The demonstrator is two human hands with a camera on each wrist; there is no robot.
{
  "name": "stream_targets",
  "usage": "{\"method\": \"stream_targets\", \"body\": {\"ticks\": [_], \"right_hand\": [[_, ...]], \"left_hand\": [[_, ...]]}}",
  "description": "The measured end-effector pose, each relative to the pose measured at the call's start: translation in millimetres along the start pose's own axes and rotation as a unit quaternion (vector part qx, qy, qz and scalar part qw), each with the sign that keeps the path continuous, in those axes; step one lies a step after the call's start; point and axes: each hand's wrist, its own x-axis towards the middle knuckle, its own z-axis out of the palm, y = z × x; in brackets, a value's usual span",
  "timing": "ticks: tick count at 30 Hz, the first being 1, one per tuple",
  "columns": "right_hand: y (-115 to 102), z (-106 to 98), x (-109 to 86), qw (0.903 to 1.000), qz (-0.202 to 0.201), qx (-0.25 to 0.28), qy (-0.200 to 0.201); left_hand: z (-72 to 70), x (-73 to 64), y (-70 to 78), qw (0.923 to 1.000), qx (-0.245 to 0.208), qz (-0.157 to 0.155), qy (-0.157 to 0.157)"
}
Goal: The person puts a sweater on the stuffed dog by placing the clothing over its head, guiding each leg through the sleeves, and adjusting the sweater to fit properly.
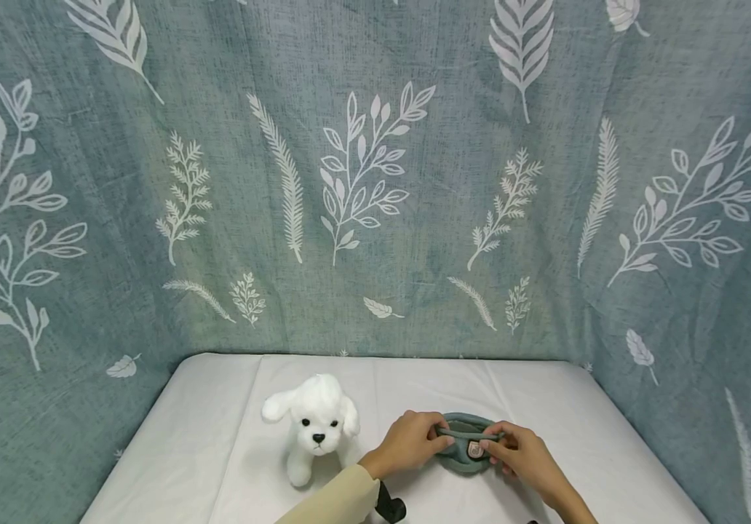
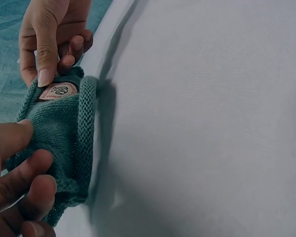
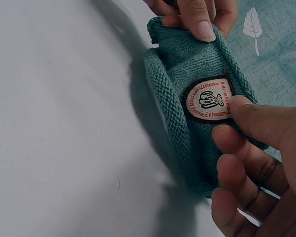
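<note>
A small teal knitted garment (image 1: 459, 460) with rolled edges stands on the white surface, its upper opening showing in the head view. My left hand (image 1: 411, 441) pinches the rim at its left end. At the opposite end my right hand (image 1: 525, 457) grips the rim between thumb and fingers, the thumb beside a sewn patch (image 3: 209, 100) with a cactus-like drawing and red lettering. To the left of both hands a white plush dog (image 1: 318, 422) stands upright, facing forward. Whether the garment is a hat or a little sweater, I cannot tell.
The white-covered table (image 1: 231, 407) is enclosed at the back and sides by a blue-green curtain (image 1: 375, 291) with white leaf prints. A black object (image 1: 390, 506) shows beside the left sleeve at the front.
</note>
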Motion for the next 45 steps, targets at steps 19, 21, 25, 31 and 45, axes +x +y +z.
{"method": "stream_targets", "body": {"ticks": [19, 21, 25, 31, 45], "right_hand": [[-19, -5, -11.8, 0.9993, -0.001, 0.036, 0.010], [-21, -5, -13.2, 0.9991, 0.003, 0.041, 0.013], [-25, -5, -14.8, 0.9988, 0.005, 0.045, 0.017], [-31, -7, -15.9, 0.9988, -0.007, 0.046, 0.015], [-49, -11, -19.7, 0.9980, -0.034, 0.052, 0.009]], "left_hand": [[-16.9, -5.8, 12.0, 0.9978, -0.004, 0.039, 0.054], [-17.9, -6.6, 13.9, 0.9973, -0.008, 0.041, 0.060], [-20.7, -7.6, 18.1, 0.9969, -0.014, 0.039, 0.066], [-26.9, -8.0, 22.8, 0.9970, -0.019, 0.036, 0.065], [-51.5, -15.2, 38.6, 0.9961, 0.011, 0.063, 0.061]]}}
